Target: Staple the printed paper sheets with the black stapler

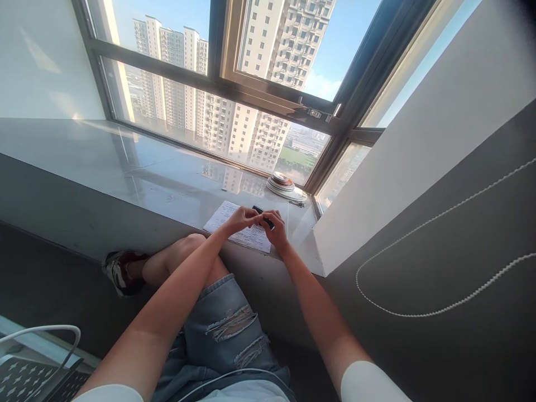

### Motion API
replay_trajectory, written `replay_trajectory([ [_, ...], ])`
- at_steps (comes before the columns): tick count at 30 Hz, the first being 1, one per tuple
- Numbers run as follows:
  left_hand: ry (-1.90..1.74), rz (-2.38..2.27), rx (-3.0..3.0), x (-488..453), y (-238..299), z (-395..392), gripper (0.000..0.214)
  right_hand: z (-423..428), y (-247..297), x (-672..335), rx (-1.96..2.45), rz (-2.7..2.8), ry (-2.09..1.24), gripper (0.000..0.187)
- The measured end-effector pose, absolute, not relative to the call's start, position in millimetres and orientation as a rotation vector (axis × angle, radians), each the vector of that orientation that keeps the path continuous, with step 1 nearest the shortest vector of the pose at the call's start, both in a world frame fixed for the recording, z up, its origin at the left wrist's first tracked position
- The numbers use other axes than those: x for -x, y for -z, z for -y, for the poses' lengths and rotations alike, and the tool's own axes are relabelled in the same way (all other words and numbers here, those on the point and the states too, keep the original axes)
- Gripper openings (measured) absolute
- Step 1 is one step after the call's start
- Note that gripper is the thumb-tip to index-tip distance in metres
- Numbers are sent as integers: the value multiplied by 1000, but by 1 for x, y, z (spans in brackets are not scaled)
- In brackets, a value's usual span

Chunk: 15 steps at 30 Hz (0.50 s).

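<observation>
Both my hands meet over a printed sheet of paper [226,215] lying on the grey windowsill [138,173]. My left hand [240,218] and my right hand [274,226] are both closed round a small black pen-like object [262,215], one at each end. The object is held just above the paper. My bare knee and denim shorts show below the sill.
A stack of plates [285,185] sits on the sill in the window corner, beyond the paper. A white wall block [419,156] rises at the right, with a beaded blind cord [439,262] hanging on the grey wall. A sneaker [119,271] rests on the floor at left.
</observation>
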<state>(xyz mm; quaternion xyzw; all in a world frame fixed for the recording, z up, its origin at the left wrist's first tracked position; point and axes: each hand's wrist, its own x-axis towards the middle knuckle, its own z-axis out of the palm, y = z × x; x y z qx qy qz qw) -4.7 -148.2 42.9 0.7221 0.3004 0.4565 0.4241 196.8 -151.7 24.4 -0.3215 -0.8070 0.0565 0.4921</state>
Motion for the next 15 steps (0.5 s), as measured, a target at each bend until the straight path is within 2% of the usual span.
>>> replay_trajectory([
  [5, -1196, -735, -1604, 3, -39, 140, 80, 148, -24, -200, 818, 1844, -176, 28],
  [15, -1341, -807, -1454, 4, -37, 132, 79, 123, -16, -212, 1186, 1457, -462, 47],
])
